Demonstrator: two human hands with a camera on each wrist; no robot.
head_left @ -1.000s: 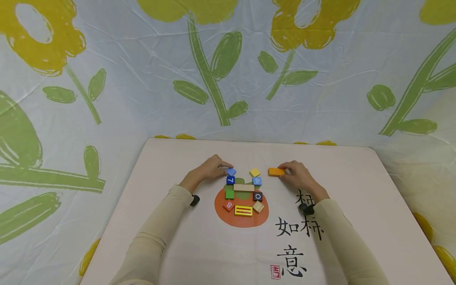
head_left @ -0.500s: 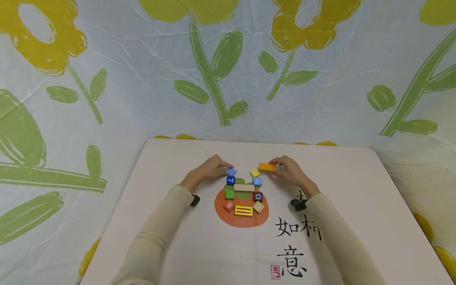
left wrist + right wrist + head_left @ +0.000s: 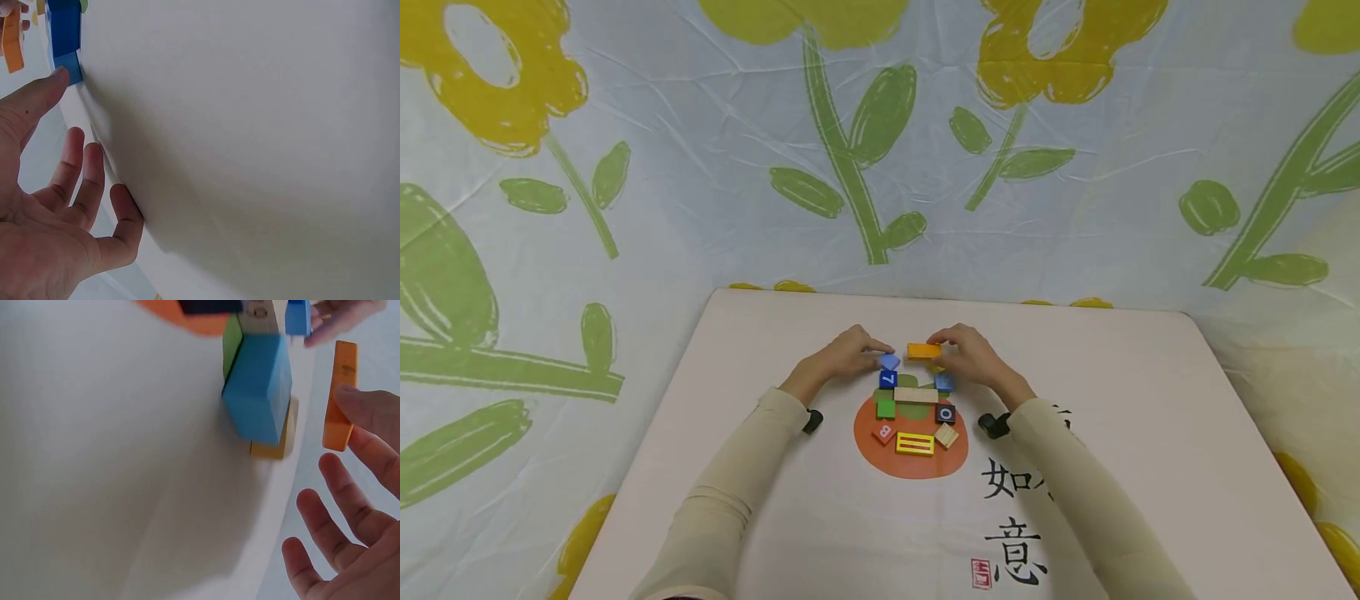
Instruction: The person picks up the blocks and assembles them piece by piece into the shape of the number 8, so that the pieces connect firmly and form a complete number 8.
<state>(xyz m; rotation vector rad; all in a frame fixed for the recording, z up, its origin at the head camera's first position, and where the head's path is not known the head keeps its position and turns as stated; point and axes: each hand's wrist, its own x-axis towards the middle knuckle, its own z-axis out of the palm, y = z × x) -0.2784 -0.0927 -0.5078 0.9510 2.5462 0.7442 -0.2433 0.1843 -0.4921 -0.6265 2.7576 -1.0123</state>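
My right hand (image 3: 972, 357) pinches an orange rectangular block (image 3: 923, 351) between thumb and fingers, its other fingers spread. In the right wrist view, the orange block (image 3: 341, 394) is raised off the table. At the left, my left hand (image 3: 847, 354) has its thumb and index finger at a light blue block (image 3: 889, 362); the thumb touches it in the left wrist view. A dark blue block marked 7 (image 3: 887, 379) lies just nearer. My right hand partly covers a yellow block (image 3: 267, 450) and a blue block (image 3: 259, 387) in the head view.
A plain wooden plank (image 3: 916, 395) lies across the arrangement. Nearer are a green block (image 3: 886, 409), a black block marked 0 (image 3: 945, 413), a red block (image 3: 883, 433), a wooden block (image 3: 946, 436) and a yellow striped block (image 3: 915, 443). A flowered cloth (image 3: 745, 167) hangs behind the table.
My right hand has carried the orange block leftward and slightly away, from right of the yellow block to between the two rows' far ends. My left hand stays at the light blue block.
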